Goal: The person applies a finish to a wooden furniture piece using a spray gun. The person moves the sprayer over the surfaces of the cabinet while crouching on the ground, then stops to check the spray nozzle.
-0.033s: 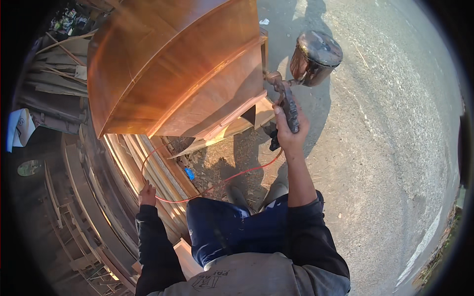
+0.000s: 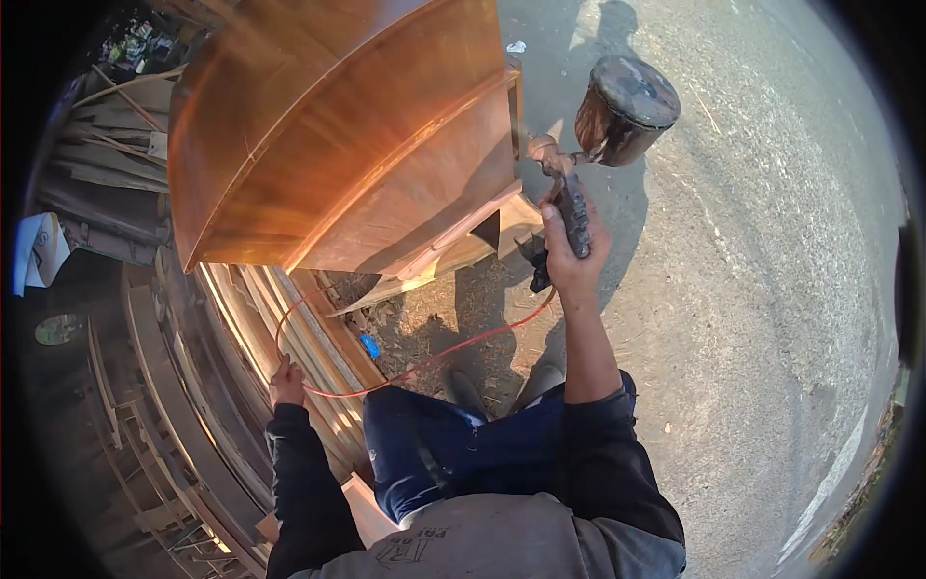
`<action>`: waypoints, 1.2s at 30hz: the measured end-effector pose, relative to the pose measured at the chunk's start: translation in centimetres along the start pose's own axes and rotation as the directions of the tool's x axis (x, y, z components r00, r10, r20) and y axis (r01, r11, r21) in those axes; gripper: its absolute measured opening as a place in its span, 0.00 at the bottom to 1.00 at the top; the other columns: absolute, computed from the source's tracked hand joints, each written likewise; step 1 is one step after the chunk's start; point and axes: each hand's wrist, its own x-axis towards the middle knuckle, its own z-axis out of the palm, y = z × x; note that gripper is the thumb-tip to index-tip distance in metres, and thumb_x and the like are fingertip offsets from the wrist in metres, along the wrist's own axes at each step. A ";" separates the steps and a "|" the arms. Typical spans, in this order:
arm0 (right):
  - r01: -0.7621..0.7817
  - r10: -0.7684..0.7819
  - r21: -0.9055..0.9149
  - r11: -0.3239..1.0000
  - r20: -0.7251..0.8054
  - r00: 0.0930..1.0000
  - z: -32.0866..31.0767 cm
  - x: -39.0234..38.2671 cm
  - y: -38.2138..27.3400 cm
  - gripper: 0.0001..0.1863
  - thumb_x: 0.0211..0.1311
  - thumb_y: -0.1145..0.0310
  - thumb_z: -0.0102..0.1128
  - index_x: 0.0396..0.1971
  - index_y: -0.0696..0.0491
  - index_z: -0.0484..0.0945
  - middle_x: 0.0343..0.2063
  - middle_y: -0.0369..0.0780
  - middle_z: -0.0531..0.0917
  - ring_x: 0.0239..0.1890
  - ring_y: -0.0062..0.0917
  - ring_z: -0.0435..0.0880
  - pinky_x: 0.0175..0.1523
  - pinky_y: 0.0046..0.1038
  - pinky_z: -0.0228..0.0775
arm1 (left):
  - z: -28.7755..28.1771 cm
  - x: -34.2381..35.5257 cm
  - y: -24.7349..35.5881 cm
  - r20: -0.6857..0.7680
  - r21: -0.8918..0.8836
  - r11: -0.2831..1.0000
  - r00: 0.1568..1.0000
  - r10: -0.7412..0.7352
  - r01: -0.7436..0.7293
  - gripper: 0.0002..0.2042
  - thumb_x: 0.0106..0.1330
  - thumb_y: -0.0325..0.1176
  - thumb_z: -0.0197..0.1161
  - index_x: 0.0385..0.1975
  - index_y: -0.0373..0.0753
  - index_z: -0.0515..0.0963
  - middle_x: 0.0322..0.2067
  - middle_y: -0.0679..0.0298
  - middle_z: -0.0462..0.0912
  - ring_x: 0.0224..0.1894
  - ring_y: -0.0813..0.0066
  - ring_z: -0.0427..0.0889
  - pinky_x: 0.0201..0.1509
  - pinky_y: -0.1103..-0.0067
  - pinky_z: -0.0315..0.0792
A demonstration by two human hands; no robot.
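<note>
My right hand (image 2: 577, 253) is closed around the handle of a stained spray gun (image 2: 569, 198). A dark paint cup (image 2: 627, 111) with brown streaks joins the gun on its right side. The gun's nozzle end is close to the right edge of a large curved wooden piece of furniture (image 2: 347, 164) with a glossy reddish-brown finish. From below the gun a thin red air hose (image 2: 463, 344) sags across to the left. My left hand (image 2: 287, 382) is closed on that hose, low beside the stacked boards.
Long wooden boards (image 2: 289, 309) lie stacked under and left of the furniture. More dark planks (image 2: 106, 217) fill the left side. A small blue object (image 2: 370, 346) lies by the boards. Concrete ground (image 2: 752, 289) stretches along the right. My boots (image 2: 468, 394) stand on littered soil.
My right hand has shifted very slightly to the right with the spray gun and its cup. The left hand keeps its place on the hose.
</note>
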 end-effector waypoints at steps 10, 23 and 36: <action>0.382 -0.353 0.090 0.920 -0.240 0.904 -0.3 1.5 9.2 0.22 0.68 0.72 0.67 0.58 0.64 0.76 0.40 0.42 0.87 0.39 0.21 0.85 0.45 0.25 0.79 | 0.0 2.0 3.3 -0.478 -0.739 0.635 0.840 -0.258 -0.226 0.21 0.75 0.35 0.56 0.63 0.32 0.74 0.14 0.67 0.74 0.24 0.70 0.87 0.28 0.78 0.83; 0.251 -0.374 0.410 0.877 0.253 0.892 4.5 -9.4 8.8 0.24 0.65 0.81 0.65 0.61 0.64 0.73 0.39 0.39 0.85 0.37 0.17 0.82 0.44 0.21 0.77 | -1.8 -1.4 0.8 -0.450 -0.747 0.625 0.865 -0.224 -0.227 0.22 0.75 0.36 0.54 0.62 0.29 0.74 0.17 0.65 0.80 0.24 0.72 0.88 0.28 0.83 0.81; 0.192 -0.433 0.449 0.873 0.530 0.729 8.1 -13.9 6.2 0.22 0.64 0.76 0.69 0.57 0.63 0.76 0.38 0.39 0.86 0.39 0.20 0.84 0.47 0.23 0.76 | -4.7 -3.9 -0.2 -0.420 -0.847 0.473 0.851 -0.315 -0.243 0.21 0.76 0.36 0.54 0.64 0.34 0.74 0.16 0.72 0.72 0.28 0.72 0.88 0.31 0.80 0.83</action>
